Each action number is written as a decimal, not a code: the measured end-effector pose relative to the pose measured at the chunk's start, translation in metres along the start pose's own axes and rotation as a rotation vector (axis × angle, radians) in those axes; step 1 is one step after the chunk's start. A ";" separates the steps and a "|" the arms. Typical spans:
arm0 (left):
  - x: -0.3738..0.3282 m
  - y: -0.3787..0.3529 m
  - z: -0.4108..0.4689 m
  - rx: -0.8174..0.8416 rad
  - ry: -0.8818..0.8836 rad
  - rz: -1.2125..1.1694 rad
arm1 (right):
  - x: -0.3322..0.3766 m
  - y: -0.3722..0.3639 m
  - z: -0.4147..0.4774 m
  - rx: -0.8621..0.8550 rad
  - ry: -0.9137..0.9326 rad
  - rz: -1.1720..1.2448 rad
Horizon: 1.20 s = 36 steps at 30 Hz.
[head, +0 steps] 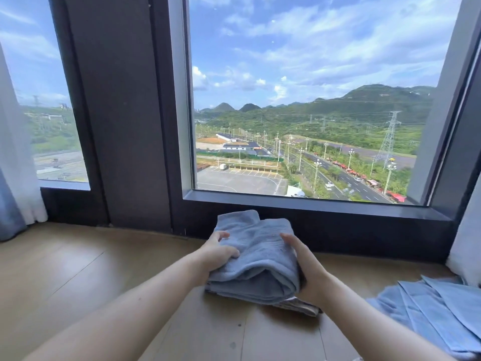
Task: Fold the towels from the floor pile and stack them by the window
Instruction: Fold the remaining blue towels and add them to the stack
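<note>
Head view, looking forward and down. A folded light-blue towel (pixel 260 254) is held between both hands just in front of the dark window sill (pixel 312 204), low over the wooden floor (pixel 78 269). The left hand (pixel 218 252) grips the towel's left edge, thumb on top and fingers curled under the fold. The right hand (pixel 309 269) clasps the right edge, fingers lying over the top surface and the palm against the rolled side. Several blue layers show at the near edge, and a grey-and-white cloth (pixel 299 306) protrudes from beneath them at the lower right; whether the bundle rests fully on the floor cannot be told. A loose pile of blue towels (pixel 437 313) lies on the floor to the right, apart from the held one. The window (pixel 299 100) shows roads, hills and cloudy sky. A pale curtain (pixel 15 178) hangs at the far left, and a white curtain (pixel 468 243) at the far right.
</note>
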<state>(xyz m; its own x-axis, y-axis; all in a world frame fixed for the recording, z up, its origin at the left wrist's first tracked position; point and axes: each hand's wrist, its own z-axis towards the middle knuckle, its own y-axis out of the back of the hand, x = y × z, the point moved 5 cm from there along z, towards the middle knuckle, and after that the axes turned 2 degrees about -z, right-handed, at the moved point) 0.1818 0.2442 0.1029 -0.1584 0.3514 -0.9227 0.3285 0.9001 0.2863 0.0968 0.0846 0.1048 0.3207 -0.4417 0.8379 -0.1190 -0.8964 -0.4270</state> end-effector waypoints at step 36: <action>0.045 0.017 0.289 -0.368 -0.290 0.307 | 0.022 0.071 0.304 -0.377 0.457 -0.645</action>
<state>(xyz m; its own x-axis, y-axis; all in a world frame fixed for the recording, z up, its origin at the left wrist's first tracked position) 0.4493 0.2005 -0.0087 0.1727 0.5734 -0.8009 -0.0362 0.8163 0.5766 0.3814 0.0225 -0.0108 0.0347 0.2564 0.9660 -0.3730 -0.8934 0.2505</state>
